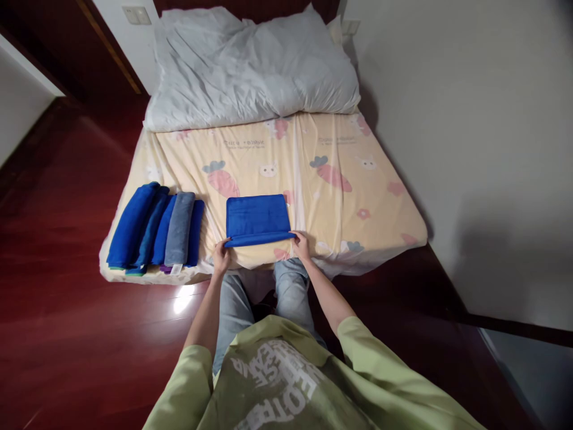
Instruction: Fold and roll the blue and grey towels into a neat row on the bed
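A blue towel [256, 216] lies flat on the mattress [340, 209] near its front edge, its near edge doubled over into a thick roll. My left hand [221, 254] pinches the left end of that near edge. My right hand [301, 243] grips the right end of the same edge. Both hands sit at the mattress's front rim, just above my knees.
A row of several rolled towels [154, 230], blue and one grey, lies at the mattress's front left corner. A crumpled white duvet [250, 65] covers the head end. A white wall runs along the right side; dark red wooden floor [58, 286] surrounds the left.
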